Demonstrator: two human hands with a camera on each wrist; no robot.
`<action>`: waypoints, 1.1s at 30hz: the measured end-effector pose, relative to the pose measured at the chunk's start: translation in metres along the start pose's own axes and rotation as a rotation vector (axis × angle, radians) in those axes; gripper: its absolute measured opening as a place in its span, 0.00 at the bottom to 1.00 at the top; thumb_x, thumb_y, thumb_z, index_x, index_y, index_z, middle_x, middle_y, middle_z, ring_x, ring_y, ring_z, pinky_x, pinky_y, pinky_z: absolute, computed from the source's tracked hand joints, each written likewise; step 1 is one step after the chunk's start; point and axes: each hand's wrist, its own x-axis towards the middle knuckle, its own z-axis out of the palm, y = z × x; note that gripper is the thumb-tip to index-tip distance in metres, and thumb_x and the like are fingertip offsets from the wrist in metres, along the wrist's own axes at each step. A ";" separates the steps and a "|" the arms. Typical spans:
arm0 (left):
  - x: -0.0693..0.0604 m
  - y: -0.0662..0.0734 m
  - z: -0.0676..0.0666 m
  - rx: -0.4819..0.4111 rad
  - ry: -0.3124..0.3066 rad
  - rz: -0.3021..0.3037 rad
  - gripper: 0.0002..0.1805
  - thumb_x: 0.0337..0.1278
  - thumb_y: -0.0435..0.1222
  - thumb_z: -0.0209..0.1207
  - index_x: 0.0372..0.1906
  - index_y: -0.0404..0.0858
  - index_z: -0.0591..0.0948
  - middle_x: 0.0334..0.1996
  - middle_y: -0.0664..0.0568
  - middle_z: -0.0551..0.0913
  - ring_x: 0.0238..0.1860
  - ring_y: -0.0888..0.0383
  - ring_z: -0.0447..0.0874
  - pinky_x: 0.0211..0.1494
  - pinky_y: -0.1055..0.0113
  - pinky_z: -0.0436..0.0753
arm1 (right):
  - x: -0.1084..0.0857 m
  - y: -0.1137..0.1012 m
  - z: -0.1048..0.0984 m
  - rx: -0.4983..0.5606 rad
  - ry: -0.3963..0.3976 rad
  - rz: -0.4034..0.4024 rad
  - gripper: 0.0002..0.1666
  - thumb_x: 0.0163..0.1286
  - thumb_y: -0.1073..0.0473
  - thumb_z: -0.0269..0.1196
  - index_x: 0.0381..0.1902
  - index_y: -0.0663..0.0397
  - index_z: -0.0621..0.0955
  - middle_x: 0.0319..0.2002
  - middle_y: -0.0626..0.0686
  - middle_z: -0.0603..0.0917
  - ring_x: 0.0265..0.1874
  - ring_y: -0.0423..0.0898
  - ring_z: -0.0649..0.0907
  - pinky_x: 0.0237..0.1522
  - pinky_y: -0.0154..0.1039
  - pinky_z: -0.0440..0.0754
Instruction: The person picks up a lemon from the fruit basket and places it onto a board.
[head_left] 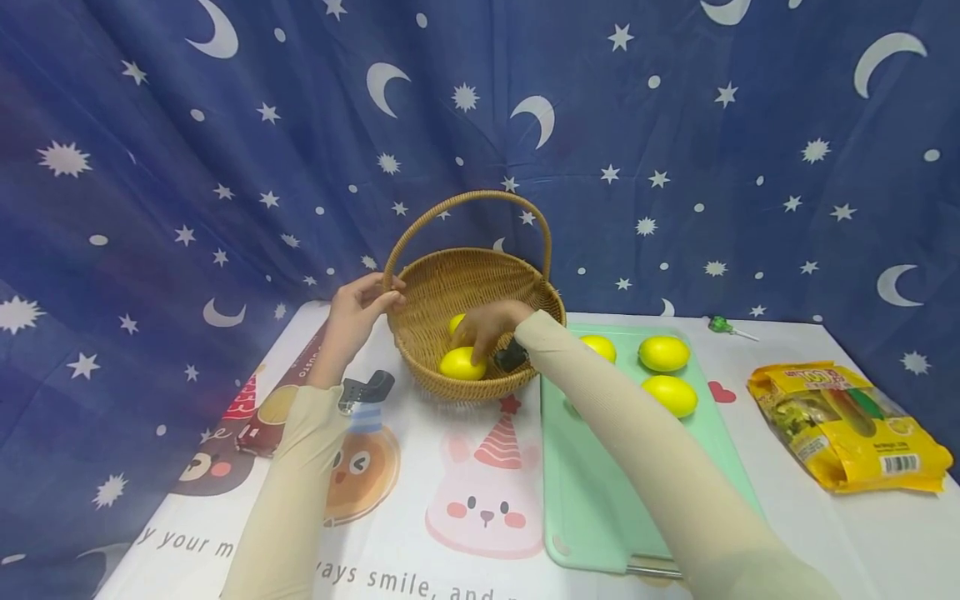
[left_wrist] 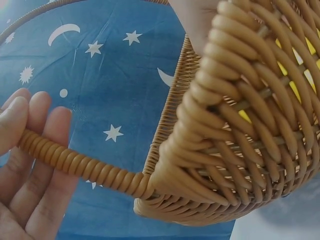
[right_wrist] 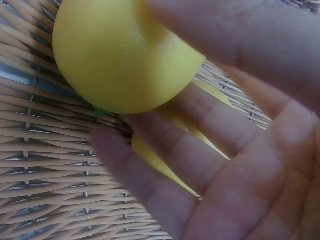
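A wicker basket (head_left: 420,333) with a tall arched handle (left_wrist: 75,162) tilts toward me in the head view. At its left side my left hand (head_left: 356,317) holds the handle's base, thumb in front and fingers behind. My right hand (head_left: 491,323) is inside the basket and holds a lemon (head_left: 462,364) near the front wall. In the right wrist view the thumb presses this lemon (right_wrist: 120,60) and the fingers reach beneath it. Behind those fingers another lemon (right_wrist: 157,162) is partly hidden; in the head view only a bit of that lemon (head_left: 457,322) shows.
Right of the basket lies a mint-green cutting board (head_left: 600,500) with several lemons (head_left: 670,396) on it, partly covered by my right sleeve. Farther right are a yellow bag (head_left: 847,429) and a green lollipop (head_left: 720,324). A dark red package (head_left: 281,400) lies behind my left forearm.
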 end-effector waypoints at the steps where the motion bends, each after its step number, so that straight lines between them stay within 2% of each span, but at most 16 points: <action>1: 0.000 0.000 0.000 0.001 0.001 0.001 0.13 0.61 0.38 0.58 0.45 0.33 0.80 0.32 0.52 0.86 0.33 0.72 0.82 0.42 0.74 0.84 | 0.000 -0.001 0.000 0.037 -0.010 0.019 0.30 0.60 0.67 0.64 0.61 0.52 0.74 0.61 0.61 0.75 0.46 0.44 0.77 0.42 0.30 0.80; 3: -0.001 0.000 -0.001 0.004 0.004 0.001 0.13 0.61 0.37 0.58 0.45 0.33 0.80 0.33 0.51 0.86 0.33 0.72 0.82 0.43 0.73 0.84 | 0.000 -0.002 0.001 0.150 -0.023 0.063 0.29 0.60 0.69 0.63 0.60 0.51 0.74 0.64 0.63 0.71 0.48 0.46 0.79 0.40 0.32 0.83; 5: -0.001 0.001 -0.001 0.005 0.004 0.000 0.12 0.61 0.37 0.58 0.45 0.33 0.80 0.33 0.51 0.86 0.33 0.71 0.82 0.44 0.72 0.84 | -0.001 -0.002 0.002 0.199 -0.033 0.078 0.28 0.60 0.71 0.63 0.58 0.51 0.75 0.65 0.64 0.69 0.51 0.48 0.79 0.40 0.33 0.83; 9: 0.000 0.001 -0.001 0.004 0.001 -0.007 0.12 0.62 0.37 0.57 0.45 0.34 0.80 0.33 0.52 0.86 0.33 0.71 0.82 0.46 0.70 0.85 | -0.002 -0.003 0.002 0.141 -0.040 0.070 0.29 0.59 0.69 0.65 0.58 0.48 0.75 0.65 0.60 0.68 0.53 0.48 0.77 0.43 0.32 0.82; 13: 0.000 0.001 -0.001 0.008 0.001 -0.013 0.13 0.62 0.38 0.57 0.45 0.34 0.80 0.34 0.48 0.86 0.34 0.71 0.83 0.48 0.66 0.85 | -0.003 -0.003 0.002 0.071 -0.047 0.081 0.32 0.58 0.64 0.67 0.62 0.48 0.73 0.64 0.58 0.69 0.50 0.45 0.78 0.46 0.31 0.82; 19: -0.001 0.002 0.001 0.021 0.006 -0.028 0.13 0.62 0.39 0.57 0.46 0.36 0.80 0.37 0.44 0.86 0.34 0.72 0.82 0.49 0.64 0.85 | -0.003 -0.004 0.000 0.024 -0.081 0.062 0.26 0.58 0.61 0.68 0.55 0.54 0.76 0.54 0.58 0.78 0.45 0.43 0.78 0.43 0.31 0.81; 23: -0.002 0.002 0.001 0.003 0.008 -0.023 0.13 0.62 0.38 0.57 0.46 0.35 0.80 0.34 0.49 0.86 0.33 0.72 0.83 0.48 0.66 0.85 | -0.002 -0.004 0.000 0.013 -0.090 0.033 0.25 0.57 0.62 0.68 0.53 0.55 0.77 0.54 0.57 0.78 0.46 0.43 0.77 0.44 0.31 0.81; 28: -0.001 0.001 0.001 -0.009 0.010 -0.013 0.13 0.61 0.38 0.58 0.45 0.34 0.80 0.30 0.60 0.85 0.32 0.72 0.83 0.46 0.69 0.85 | -0.002 -0.004 0.000 0.013 -0.052 0.011 0.24 0.56 0.65 0.68 0.51 0.55 0.78 0.56 0.56 0.77 0.43 0.42 0.76 0.41 0.30 0.81; 33: 0.000 0.001 0.001 -0.014 0.014 -0.010 0.12 0.61 0.37 0.58 0.45 0.34 0.80 0.29 0.61 0.84 0.32 0.71 0.83 0.45 0.70 0.85 | -0.002 -0.003 -0.001 0.048 -0.013 0.022 0.24 0.54 0.67 0.68 0.51 0.56 0.78 0.57 0.56 0.74 0.43 0.43 0.77 0.44 0.34 0.83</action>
